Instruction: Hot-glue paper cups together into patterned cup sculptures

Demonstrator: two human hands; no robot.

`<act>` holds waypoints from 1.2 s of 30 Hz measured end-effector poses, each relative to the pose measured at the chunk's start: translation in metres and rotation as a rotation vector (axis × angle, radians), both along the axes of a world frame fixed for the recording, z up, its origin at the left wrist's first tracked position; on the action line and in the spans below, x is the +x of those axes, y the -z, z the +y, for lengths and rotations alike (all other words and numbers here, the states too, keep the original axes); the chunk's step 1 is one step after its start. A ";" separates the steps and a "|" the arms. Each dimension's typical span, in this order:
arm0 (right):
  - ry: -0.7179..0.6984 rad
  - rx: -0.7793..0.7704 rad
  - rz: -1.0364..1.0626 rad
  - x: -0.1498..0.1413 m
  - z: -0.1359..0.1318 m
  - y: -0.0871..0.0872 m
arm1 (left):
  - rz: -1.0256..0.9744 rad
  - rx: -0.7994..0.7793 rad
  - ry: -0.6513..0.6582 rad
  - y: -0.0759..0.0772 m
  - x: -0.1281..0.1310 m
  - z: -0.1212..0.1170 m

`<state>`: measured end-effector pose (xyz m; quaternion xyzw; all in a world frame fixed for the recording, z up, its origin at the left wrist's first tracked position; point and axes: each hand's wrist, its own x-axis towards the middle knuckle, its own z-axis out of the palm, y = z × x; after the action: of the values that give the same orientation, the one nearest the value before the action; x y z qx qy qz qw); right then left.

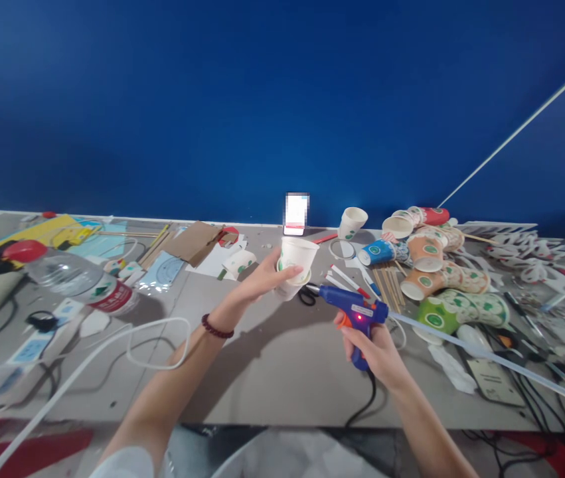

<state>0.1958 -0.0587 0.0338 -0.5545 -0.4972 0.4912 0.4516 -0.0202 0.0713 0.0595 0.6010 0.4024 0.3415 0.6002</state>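
Observation:
My left hand (pixel 262 279) is closed around a white paper cup (pixel 296 262) with green print, held upright above the grey table. My right hand (pixel 372 348) grips a blue hot glue gun (pixel 354 309) with an orange trigger and a lit red lamp. The gun's nozzle points left and sits right at the cup's lower side. A long clear glue stick (pixel 486 355) runs out of the gun's back toward the right. A dark bead bracelet (pixel 216 327) circles my left wrist.
Stacks of printed paper cups (pixel 431 265) lie on their sides at the right. A plastic water bottle (pixel 78 279) lies at the left, near white cables (pixel 157 342) and a power strip (pixel 38 342). Black scissors (pixel 307 295), cardboard (pixel 192 242), markers and a phone (pixel 296 214) sit behind.

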 end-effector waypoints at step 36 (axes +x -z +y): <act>-0.529 -0.087 -1.143 -0.052 0.016 0.013 | -0.410 -0.161 -0.135 -0.014 -0.025 0.020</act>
<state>0.1442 -0.0424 0.0212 -0.6055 -0.7599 0.2322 -0.0453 -0.0453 0.0913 0.0738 0.4410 0.3373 0.4625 0.6913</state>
